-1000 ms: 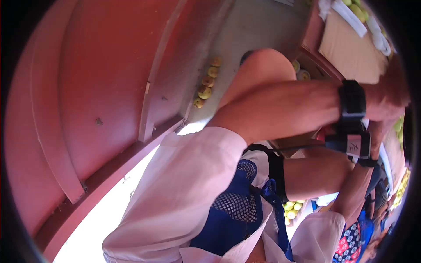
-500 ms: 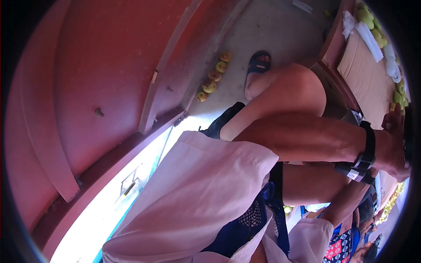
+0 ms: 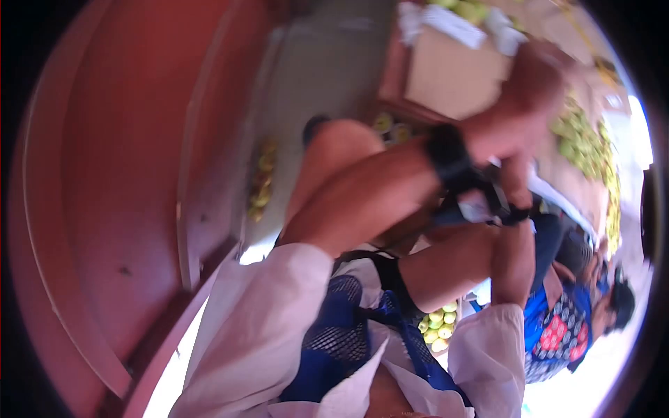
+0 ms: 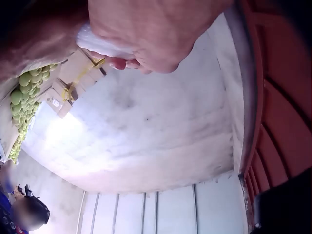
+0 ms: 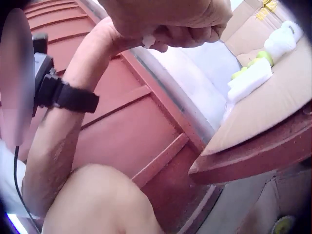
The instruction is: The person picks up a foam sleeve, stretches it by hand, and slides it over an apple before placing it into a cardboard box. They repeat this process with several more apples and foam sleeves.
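Observation:
Both hands are close together in front of the knees. In the head view the left hand (image 3: 526,97) is blurred, and the right hand (image 3: 517,174) is partly hidden below it. The left wrist view shows the left hand (image 4: 153,31) with curled fingers round a soft white wrap (image 4: 105,43). In the right wrist view the right hand (image 5: 168,17) has bent fingers, and a small piece of the white wrap (image 5: 148,41) pokes out beneath it. What the wrap may contain is hidden.
Cardboard (image 3: 453,73) lies on a red-edged surface with green fruit (image 3: 468,10) and white wraps (image 5: 251,80). A fruit pile (image 3: 582,143) and a person in blue (image 3: 557,334) are at the right. Fruit rows (image 3: 263,181) lie by the red panel (image 3: 125,174).
The head view has turned, so the hands appear nearer its middle than half a second ago, when they were at the right edge. The hands are now close together, and the sandalled foot is mostly covered.

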